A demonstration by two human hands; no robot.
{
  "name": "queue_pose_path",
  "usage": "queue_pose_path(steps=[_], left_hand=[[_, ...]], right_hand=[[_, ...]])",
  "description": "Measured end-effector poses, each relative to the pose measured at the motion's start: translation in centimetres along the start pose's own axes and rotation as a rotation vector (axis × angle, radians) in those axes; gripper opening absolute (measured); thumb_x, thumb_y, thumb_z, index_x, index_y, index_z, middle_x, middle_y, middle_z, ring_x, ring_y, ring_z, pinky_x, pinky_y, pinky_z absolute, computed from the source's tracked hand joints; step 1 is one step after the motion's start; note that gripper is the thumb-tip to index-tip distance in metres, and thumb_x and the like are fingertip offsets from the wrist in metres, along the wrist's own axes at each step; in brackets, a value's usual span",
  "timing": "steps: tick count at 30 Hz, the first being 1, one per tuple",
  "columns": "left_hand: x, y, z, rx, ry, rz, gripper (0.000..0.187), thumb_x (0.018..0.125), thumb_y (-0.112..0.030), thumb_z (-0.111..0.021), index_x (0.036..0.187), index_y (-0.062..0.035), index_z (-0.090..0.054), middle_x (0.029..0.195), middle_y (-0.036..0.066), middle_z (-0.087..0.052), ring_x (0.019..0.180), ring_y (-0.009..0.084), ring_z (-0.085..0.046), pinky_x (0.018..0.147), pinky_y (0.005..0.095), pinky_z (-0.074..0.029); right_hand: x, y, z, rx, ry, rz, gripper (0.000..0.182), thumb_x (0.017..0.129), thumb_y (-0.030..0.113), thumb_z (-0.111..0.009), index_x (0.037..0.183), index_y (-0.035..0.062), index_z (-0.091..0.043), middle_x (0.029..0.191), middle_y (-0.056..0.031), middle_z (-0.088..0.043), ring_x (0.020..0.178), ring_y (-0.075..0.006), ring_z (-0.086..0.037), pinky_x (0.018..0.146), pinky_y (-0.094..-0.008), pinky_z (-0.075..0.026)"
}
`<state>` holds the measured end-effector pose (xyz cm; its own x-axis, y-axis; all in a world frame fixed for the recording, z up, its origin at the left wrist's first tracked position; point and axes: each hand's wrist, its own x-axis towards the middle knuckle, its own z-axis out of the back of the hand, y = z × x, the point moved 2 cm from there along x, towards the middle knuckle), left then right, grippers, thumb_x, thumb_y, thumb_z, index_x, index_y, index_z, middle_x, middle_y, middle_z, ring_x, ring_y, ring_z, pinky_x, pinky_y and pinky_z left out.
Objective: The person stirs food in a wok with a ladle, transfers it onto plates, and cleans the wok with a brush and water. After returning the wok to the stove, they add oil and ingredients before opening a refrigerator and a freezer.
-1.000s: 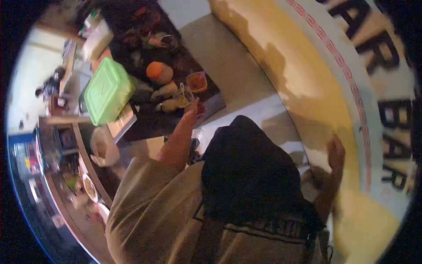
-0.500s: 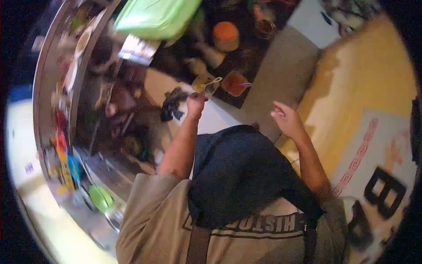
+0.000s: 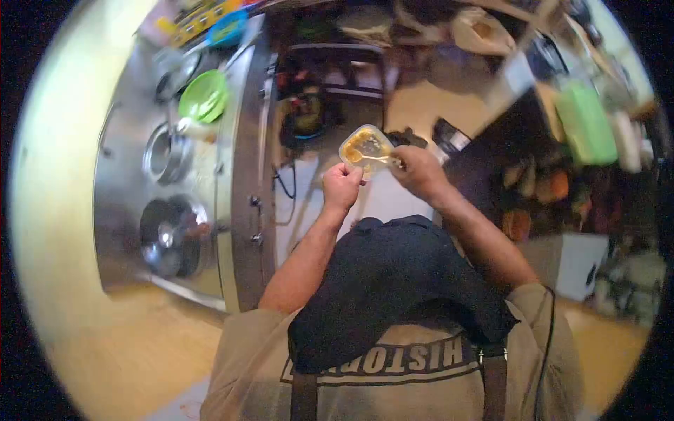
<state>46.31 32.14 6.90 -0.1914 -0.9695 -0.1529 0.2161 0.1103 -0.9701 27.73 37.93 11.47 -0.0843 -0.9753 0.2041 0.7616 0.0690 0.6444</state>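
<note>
Right hand (image 3: 420, 170) joined container (image 3: 365, 146) | left hand (image 3: 342, 185) grip pinching its rim; right grasping spoon (image 3: 375, 159)

Both forearms reach forward from the person's chest and converge in front of the dark apron (image 3: 393, 281). The left hand (image 3: 342, 186) is closed in a loose fist, knuckles up. The right hand (image 3: 420, 170) is curled, fingers pinched toward the left hand, wrist slightly bent inward.

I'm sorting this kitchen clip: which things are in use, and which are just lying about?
In use: clear container with orange sauce, held by left hand; spoon in right hand.

Lying about: green bowl, steel counter, green lidded box.
</note>
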Motion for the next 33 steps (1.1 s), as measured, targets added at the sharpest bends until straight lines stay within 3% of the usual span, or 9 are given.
queue_pose_path(steps=[9,12,15,16,20,26,29,30,33], left_hand=[[5.3,-0.6,24.0,-0.036,-0.535,-0.017,0.022,0.075,-0.016,-0.060,0.059,-0.0012,-0.059,0.056,0.009,-0.062,0.051,0.0142,-0.058,0.051,0.0290,-0.047],[4.1,-4.1,28.6,0.107,-0.659,0.025,0.023,0.077,-0.014,-0.059,0.058,-0.0020,-0.055,0.055,0.005,-0.058,0.052,0.0110,-0.055,0.050,0.0288,-0.046],[4.4,-2.3,32.9,0.199,-0.859,0.057,0.024,0.077,-0.014,-0.059,0.057,-0.0022,-0.053,0.054,0.005,-0.057,0.051,0.0112,-0.055,0.049,0.0288,-0.046],[4.9,-1.0,34.5,0.000,-0.855,0.079,0.023,0.077,-0.013,-0.059,0.058,-0.0022,-0.052,0.055,0.005,-0.058,0.052,0.0120,-0.057,0.051,0.0279,-0.046],[5.4,2.2,39.1,-0.047,-0.988,0.131,0.023,0.075,-0.018,-0.061,0.062,0.0003,-0.062,0.057,0.010,-0.064,0.052,0.0143,-0.061,0.053,0.0303,-0.048],[6.7,2.8,44.0,-0.118,-1.196,0.278,0.014,0.078,-0.009,-0.056,0.067,-0.0005,-0.058,0.064,0.009,-0.064,0.058,0.0138,-0.062,0.058,0.0280,-0.050],[7.1,4.8,45.6,-0.323,-1.349,0.214,0.013,0.078,-0.008,-0.055,0.068,0.0012,-0.058,0.066,0.010,-0.065,0.058,0.0141,-0.061,0.059,0.0282,-0.050],[6.8,5.5,46.3,-0.216,-1.365,0.346,0.013,0.078,-0.007,-0.054,0.075,0.0036,-0.061,0.070,0.011,-0.066,0.060,0.0149,-0.062,0.059,0.0284,-0.051],[5.4,9.5,47.2,-0.379,-1.535,0.200,0.016,0.079,-0.005,-0.052,0.083,0.0061,-0.063,0.075,0.012,-0.066,0.063,0.0161,-0.063,0.059,0.0281,-0.051]], right_hand=[[17.9,20.4,-11.3,0.193,-0.004,0.423,0.008,0.076,0.010,-0.068,0.082,0.0064,-0.067,0.079,-0.0125,-0.062,0.071,-0.0316,-0.062,0.064,-0.0385,-0.050],[22.2,24.8,-16.9,0.322,0.178,0.605,0.010,0.077,0.011,-0.068,0.085,0.0066,-0.068,0.079,-0.0126,-0.063,0.072,-0.0307,-0.063,0.064,-0.0374,-0.050],[24.6,28.3,-22.3,0.390,0.438,0.643,0.014,0.076,0.011,-0.069,0.089,0.0071,-0.069,0.081,-0.0131,-0.065,0.075,-0.0300,-0.064,0.065,-0.0356,-0.050],[25.5,28.9,-24.7,0.417,0.480,0.594,0.015,0.078,0.011,-0.069,0.090,0.0028,-0.068,0.078,-0.0118,-0.067,0.067,-0.0225,-0.065,0.059,-0.0320,-0.050],[29.2,32.0,-29.9,0.671,0.875,0.150,0.018,0.082,0.012,-0.070,0.086,-0.0054,-0.066,0.071,-0.0068,-0.065,0.056,-0.0093,-0.058,0.048,-0.0249,-0.048],[36.3,36.4,-37.7,0.827,1.254,-0.001,0.015,0.082,0.009,-0.070,0.088,-0.0031,-0.061,0.069,-0.0055,-0.061,0.055,-0.0103,-0.055,0.050,-0.0236,-0.046],[38.5,39.4,-40.0,0.791,1.380,0.043,0.016,0.082,0.009,-0.070,0.088,-0.0029,-0.061,0.069,-0.0056,-0.061,0.055,-0.0105,-0.055,0.051,-0.0237,-0.046],[39.0,40.4,-41.0,0.784,1.421,0.061,0.016,0.082,0.009,-0.070,0.088,-0.0030,-0.061,0.069,-0.0056,-0.061,0.055,-0.0106,-0.055,0.051,-0.0237,-0.046],[40.2,44.0,-44.1,0.788,1.466,0.107,0.016,0.082,0.009,-0.070,0.088,-0.0034,-0.061,0.069,-0.0059,-0.061,0.054,-0.0109,-0.054,0.051,-0.0237,-0.045]])
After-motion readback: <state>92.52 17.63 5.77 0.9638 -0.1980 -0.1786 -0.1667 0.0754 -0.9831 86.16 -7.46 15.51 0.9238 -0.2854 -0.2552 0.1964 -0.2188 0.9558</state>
